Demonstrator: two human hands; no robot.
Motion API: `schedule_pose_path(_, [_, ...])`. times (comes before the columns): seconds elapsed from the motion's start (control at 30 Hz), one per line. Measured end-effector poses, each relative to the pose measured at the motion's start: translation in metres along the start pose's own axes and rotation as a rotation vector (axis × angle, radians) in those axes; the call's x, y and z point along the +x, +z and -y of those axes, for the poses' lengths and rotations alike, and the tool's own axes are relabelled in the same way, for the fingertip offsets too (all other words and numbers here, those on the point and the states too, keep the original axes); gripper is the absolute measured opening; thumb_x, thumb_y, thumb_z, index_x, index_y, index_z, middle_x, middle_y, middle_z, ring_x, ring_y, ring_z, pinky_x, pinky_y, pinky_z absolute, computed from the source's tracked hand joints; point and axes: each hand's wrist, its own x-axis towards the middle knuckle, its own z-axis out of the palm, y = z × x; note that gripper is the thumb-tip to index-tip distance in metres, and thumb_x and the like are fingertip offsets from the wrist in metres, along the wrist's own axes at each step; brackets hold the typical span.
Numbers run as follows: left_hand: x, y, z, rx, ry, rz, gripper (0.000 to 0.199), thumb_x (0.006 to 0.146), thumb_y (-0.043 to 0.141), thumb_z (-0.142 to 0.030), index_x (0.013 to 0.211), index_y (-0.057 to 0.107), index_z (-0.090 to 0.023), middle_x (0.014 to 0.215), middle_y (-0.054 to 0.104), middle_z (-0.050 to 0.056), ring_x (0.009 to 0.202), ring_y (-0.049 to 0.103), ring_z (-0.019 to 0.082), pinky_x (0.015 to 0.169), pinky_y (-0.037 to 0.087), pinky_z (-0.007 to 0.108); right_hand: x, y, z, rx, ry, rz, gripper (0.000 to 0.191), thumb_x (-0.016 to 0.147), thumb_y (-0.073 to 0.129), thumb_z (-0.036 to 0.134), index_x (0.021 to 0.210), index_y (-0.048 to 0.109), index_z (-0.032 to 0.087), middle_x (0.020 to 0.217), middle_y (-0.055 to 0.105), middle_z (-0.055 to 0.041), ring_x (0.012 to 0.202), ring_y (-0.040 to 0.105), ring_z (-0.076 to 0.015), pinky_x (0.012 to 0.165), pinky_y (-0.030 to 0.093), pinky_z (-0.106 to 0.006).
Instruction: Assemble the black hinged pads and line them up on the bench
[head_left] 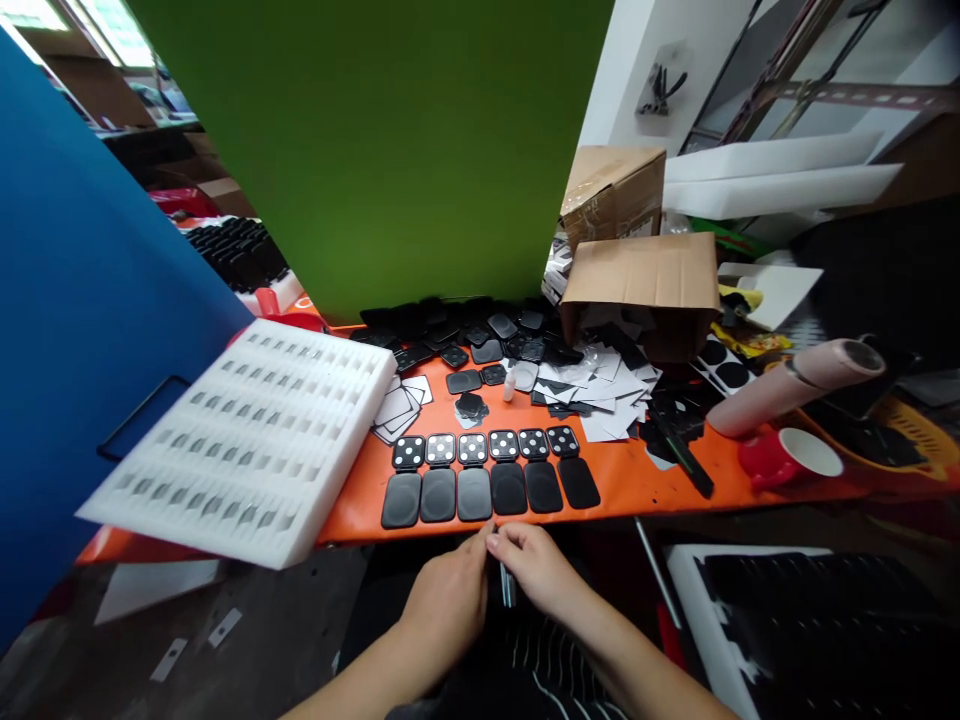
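Observation:
My left hand [451, 588] and my right hand [534, 566] meet just in front of the table's near edge, fingers closed and thumbs close together. Below the fingertips, between the hands, hangs a narrow shiny silver-grey piece [508, 586]; its upper part is hidden by the fingers and its kind is unclear. Just beyond the hands, a row of several black rounded-square pads [474, 494] lies on the orange tabletop [622, 487]. Hinged or laid against their far ends are smaller black plates with white dots [473, 448].
A white foam tray [255, 435] with rows of slots leans at the left. Behind lie white paper pieces [600, 390], a small bottle [509, 385] and black parts [487, 351]. At the right are a cardboard box [645, 270], pink flask [795, 385] and red mug [780, 460].

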Motion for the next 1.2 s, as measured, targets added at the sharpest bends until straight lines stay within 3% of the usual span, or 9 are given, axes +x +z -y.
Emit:
schedule_pose_path(0.1, [0.004,0.0,0.005,-0.263,-0.009,-0.071,0.04,0.082,0.034,-0.019,0.121,0.044,-0.022,0.116,0.055,0.01,0.1,0.054,0.024,0.084,0.039,0.036,0.002,0.003,0.003,0.185,0.021,0.014,0.035,0.075,0.049,0.045,0.056,0.043,0.016,0.05,0.037,0.0052,0.045,0.031,-0.006,0.044,0.024,-0.02])
schedule_pose_path(0.23, [0.019,-0.003,0.015,-0.914,-0.144,-0.137,0.023,0.077,0.044,-0.021,0.096,0.054,-0.015,0.085,0.065,0.006,0.08,0.06,0.02,0.074,0.044,0.031,0.001,-0.003,0.009,0.547,0.104,0.138,0.036,0.081,0.037,0.051,0.08,0.049,0.018,0.051,0.04,0.0068,0.036,0.029,-0.004,0.036,0.02,-0.017])
schedule_pose_path(0.3, [0.024,-0.007,0.019,-1.144,-0.241,-0.173,0.016,0.075,0.049,-0.025,0.085,0.054,-0.014,0.072,0.063,0.003,0.067,0.06,0.018,0.066,0.045,0.029,0.0,-0.007,0.011,0.588,0.14,0.175,0.036,0.082,0.036,0.05,0.083,0.051,0.017,0.052,0.042,0.0063,0.036,0.029,-0.0033,0.035,0.019,-0.016])
schedule_pose_path(0.37, [0.026,-0.011,0.02,-1.23,-0.29,-0.202,0.019,0.073,0.055,-0.032,0.078,0.055,-0.014,0.066,0.061,0.001,0.061,0.058,0.016,0.062,0.044,0.027,-0.001,-0.008,0.011,0.553,0.178,0.213,0.034,0.081,0.041,0.047,0.083,0.053,0.015,0.054,0.045,0.0049,0.038,0.032,-0.0032,0.035,0.02,-0.015])
schedule_pose_path(0.5, [0.023,-0.015,0.014,-1.107,-0.24,-0.241,0.023,0.072,0.057,-0.036,0.075,0.059,-0.014,0.061,0.06,0.001,0.059,0.056,0.015,0.059,0.043,0.025,0.0,-0.003,0.007,0.459,0.186,0.222,0.03,0.078,0.046,0.042,0.079,0.054,0.013,0.056,0.05,0.0027,0.04,0.037,-0.0035,0.036,0.024,-0.015])
schedule_pose_path(0.6, [0.016,-0.015,0.008,-0.862,-0.118,-0.3,0.02,0.076,0.055,-0.03,0.088,0.062,-0.017,0.074,0.064,0.002,0.072,0.058,0.017,0.068,0.044,0.026,0.0,0.001,0.006,0.463,0.203,0.231,0.029,0.078,0.047,0.041,0.068,0.051,0.013,0.054,0.048,0.0029,0.038,0.035,-0.0031,0.034,0.023,-0.015])
schedule_pose_path(0.77, [0.002,-0.018,0.005,-0.573,0.106,-0.292,0.024,0.08,0.05,-0.025,0.1,0.061,-0.023,0.095,0.065,0.004,0.087,0.059,0.018,0.08,0.044,0.029,-0.005,-0.005,0.01,0.782,0.351,0.343,0.014,0.075,0.051,0.028,0.073,0.051,0.014,0.058,0.046,0.0036,0.041,0.037,-0.0026,0.036,0.021,-0.013])
schedule_pose_path(0.97, [-0.002,-0.018,0.009,-0.556,0.247,-0.216,0.027,0.08,0.05,-0.021,0.106,0.058,-0.025,0.099,0.065,0.004,0.09,0.059,0.018,0.081,0.046,0.03,-0.006,-0.018,0.005,1.15,0.577,0.535,0.022,0.078,0.047,0.035,0.076,0.052,0.013,0.057,0.048,0.0009,0.043,0.04,-0.0049,0.037,0.022,-0.013])
schedule_pose_path(1.2, [0.003,-0.011,0.007,-0.637,0.436,-0.248,0.036,0.079,0.05,-0.012,0.112,0.053,-0.028,0.104,0.061,0.006,0.097,0.056,0.021,0.081,0.046,0.034,-0.018,-0.016,0.008,1.279,0.56,0.425,0.025,0.077,0.049,0.037,0.072,0.053,0.013,0.048,0.046,0.0028,0.039,0.039,-0.0062,0.036,0.024,-0.015])
